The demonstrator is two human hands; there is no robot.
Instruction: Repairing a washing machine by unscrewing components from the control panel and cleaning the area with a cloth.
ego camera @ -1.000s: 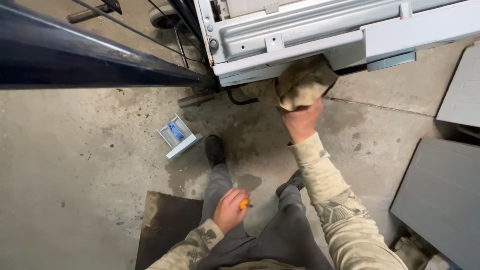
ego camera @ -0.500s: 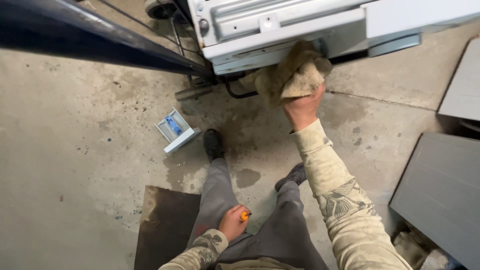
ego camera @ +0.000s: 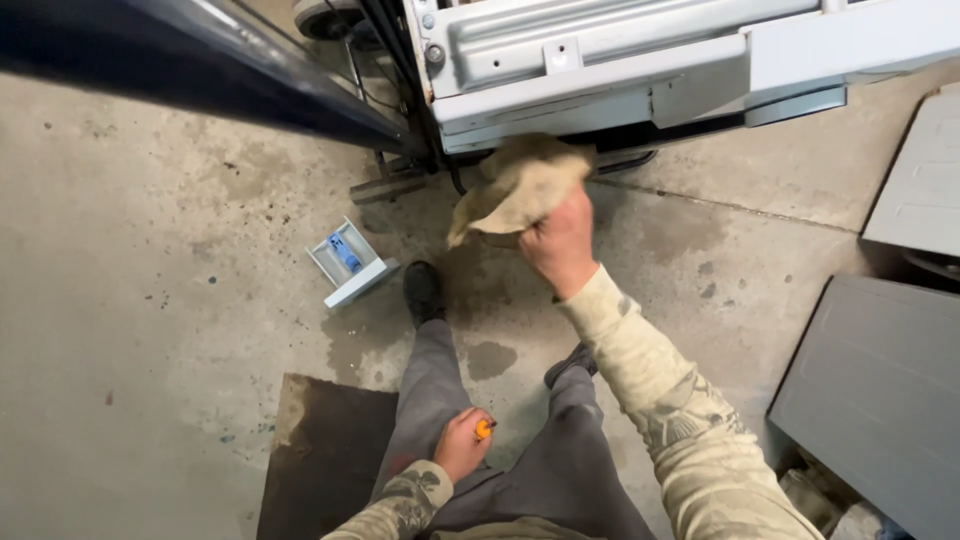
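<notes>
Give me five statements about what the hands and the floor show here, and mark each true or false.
1. The right hand holds a tan rag. True.
2. The left hand is empty. False: it holds a small orange thing.
3. A white tray with a blue insert lies on the floor. True.
4. The rag lies flat on the floor. False: it is held up near the white machine.
5. A dark mat lies by the left leg. True.

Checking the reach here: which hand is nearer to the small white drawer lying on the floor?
Left. The left hand rests on the thigh, below and right of the white drawer; the right hand, gripping a tan rag, is farther right.
</notes>
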